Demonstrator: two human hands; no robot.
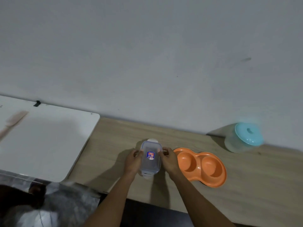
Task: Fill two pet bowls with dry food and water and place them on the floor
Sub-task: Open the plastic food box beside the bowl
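while the orange double bowl (pixel 199 158) sits empty on the wooden table (pixel 114 136), the clear lidded food container (pixel 150 163) stands just left of it. the left hand (pixel 133 159) and right hand (pixel 168 158) each grip a long side, fingers curled at the lid's edge. it looks like stiff, light, slick plastic, so i'd steady the body and pry at the side clips. a blue-lidded jar (pixel 246 136) stands right of the bowl.

Lidded container (pixel 150 158) on table (pixel 255 181), double bowl (pixel 202 166) just right, lidded jar (pixel 242 138) behind-right by wall (pixel 147 54).
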